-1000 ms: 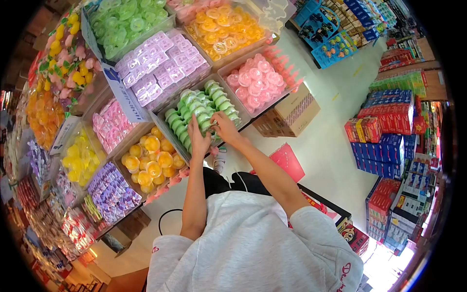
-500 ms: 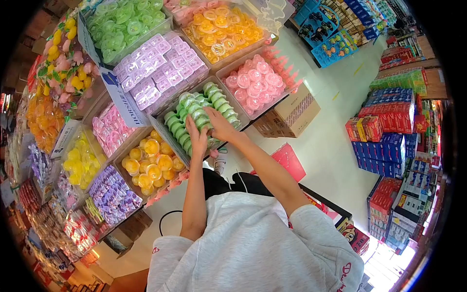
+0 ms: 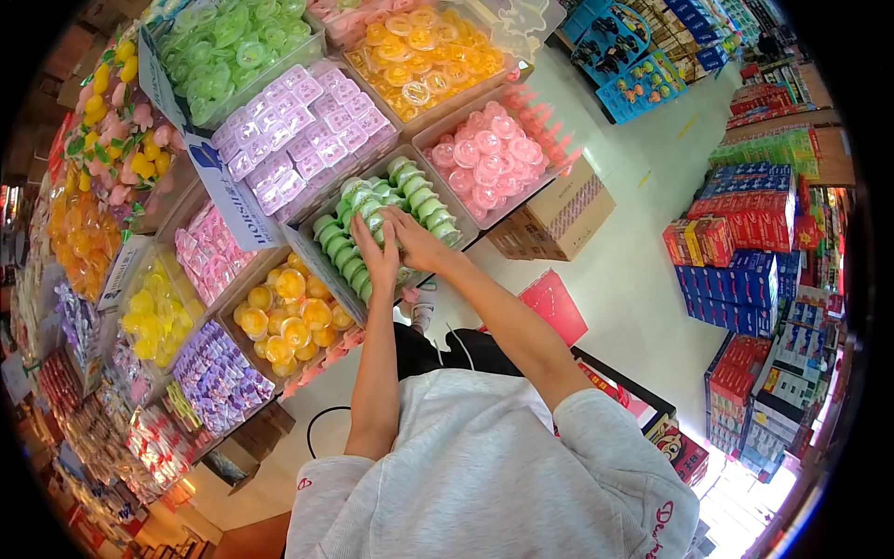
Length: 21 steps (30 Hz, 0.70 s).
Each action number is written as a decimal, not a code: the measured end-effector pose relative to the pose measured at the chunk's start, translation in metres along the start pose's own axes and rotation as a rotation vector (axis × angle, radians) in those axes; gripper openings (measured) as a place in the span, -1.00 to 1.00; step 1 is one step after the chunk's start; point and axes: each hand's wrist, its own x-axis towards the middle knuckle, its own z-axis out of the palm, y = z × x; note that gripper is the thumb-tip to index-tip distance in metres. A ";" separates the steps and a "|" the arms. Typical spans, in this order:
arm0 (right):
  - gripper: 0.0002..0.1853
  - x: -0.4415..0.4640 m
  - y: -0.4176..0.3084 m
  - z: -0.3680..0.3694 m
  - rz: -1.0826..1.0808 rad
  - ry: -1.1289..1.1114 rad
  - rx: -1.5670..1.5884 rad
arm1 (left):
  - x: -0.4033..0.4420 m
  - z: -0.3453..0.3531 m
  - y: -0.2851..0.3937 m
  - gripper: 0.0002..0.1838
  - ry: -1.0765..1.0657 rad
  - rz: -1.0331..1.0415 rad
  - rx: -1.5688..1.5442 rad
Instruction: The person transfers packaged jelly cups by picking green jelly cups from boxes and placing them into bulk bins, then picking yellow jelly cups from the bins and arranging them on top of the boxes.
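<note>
Several green jelly cups (image 3: 430, 207) stand in stacked rows inside a clear plastic bin (image 3: 307, 244) in front of me. Both hands are over the middle row. My left hand (image 3: 379, 259) comes in from the near side, its fingers bent onto the cups and its thumb toward the other hand. Beside it, my right hand (image 3: 419, 247) has its fingers curled over the same row. The two hands nearly touch, and they hide the cups beneath them.
Neighbouring bins hold pink cups (image 3: 489, 154), purple square packs (image 3: 298, 130), orange cups (image 3: 289, 312) and green packs (image 3: 233, 51). A label card (image 3: 228, 196) stands at the left. A cardboard box (image 3: 554, 214) sits on the floor; stacked boxes (image 3: 731, 279) stand at right.
Both hands stay on the middle row of jelly cups, with only slight shifts of the fingers. The view has moved a little.
</note>
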 end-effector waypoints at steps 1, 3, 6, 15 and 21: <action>0.00 0.000 0.001 0.000 -0.011 -0.002 0.002 | 0.000 0.001 -0.001 -0.24 0.003 0.016 0.009; 0.00 -0.001 0.001 0.000 -0.020 -0.004 0.006 | 0.000 0.001 -0.004 -0.25 0.005 0.031 0.018; 0.01 -0.002 0.002 0.002 0.010 -0.018 0.009 | 0.000 0.000 -0.005 -0.25 -0.013 0.024 0.001; 0.01 -0.015 -0.008 -0.007 0.159 0.010 0.045 | -0.005 -0.006 0.009 -0.24 0.053 0.070 0.081; -0.48 -0.107 -0.006 -0.013 0.215 0.352 0.022 | -0.037 -0.015 0.061 -0.19 0.068 0.127 0.082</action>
